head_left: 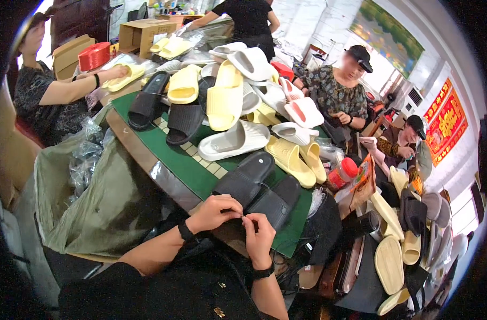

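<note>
At the near edge of the table point(147, 154), seen from the head camera, the person's two hands meet just in front of a pair of black slippers point(257, 186). The left hand point(214, 212) is curled, its fingertips pinched together against those of the right hand point(259, 234), which is also bent inward with thumb and forefinger closed. Something very small seems to be nipped between them, but it is too tiny to tell what it is. Both wrists carry dark bands. The black slippers lie side by side on the green mat point(193, 173) that covers the tabletop, their toes pointing away toward the middle, just beyond the fingertips and apparently not quite touched by them.

Farther across the tabletop a loose heap of slippers point(238, 90) rises, pale yellow, white and black ones mixed and lying over each other. A white slipper point(233, 141) lies at the near foot of the heap, and two yellow slippers point(297, 157) lie beside it toward the right edge. A red-lidded jar point(342, 173) stands by the right edge. Off the left edge hangs a big grey-green sack point(94, 197) with crumpled clear plastic bags in it. A person at the far left corner rests a hand on a yellow slipper point(121, 79); cardboard boxes point(142, 33) stand beyond. More people sit past the right edge.
</note>
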